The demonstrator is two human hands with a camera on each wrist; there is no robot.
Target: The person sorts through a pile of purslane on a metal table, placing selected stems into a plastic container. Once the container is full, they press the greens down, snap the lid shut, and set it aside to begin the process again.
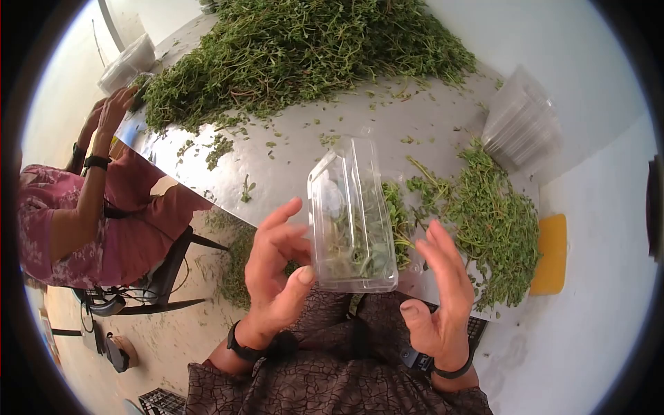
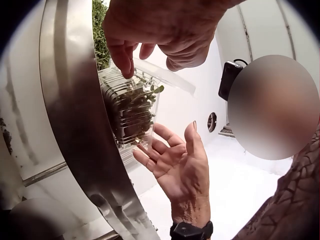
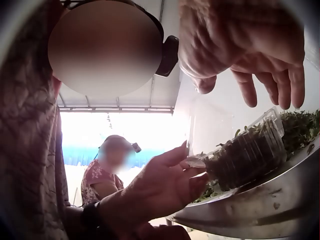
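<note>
Clear plastic container (image 1: 353, 225), part-filled with green sprigs (image 1: 370, 259), sits at the surface's (image 1: 422, 114) near edge, between left hand (image 1: 271, 277) and right hand (image 1: 446, 301). Left: fingers relaxed beside container; contact cannot be told. Right: wide, holding nothing. Loose sprig pile (image 1: 494, 235) lies rightward.

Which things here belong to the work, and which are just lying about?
Likely part of the job: large heap of greens, smaller pile of greens, partly filled clear box, stacked clear containers, metal table.

Apparently just lying about: yellow object, dark bundle.
</note>
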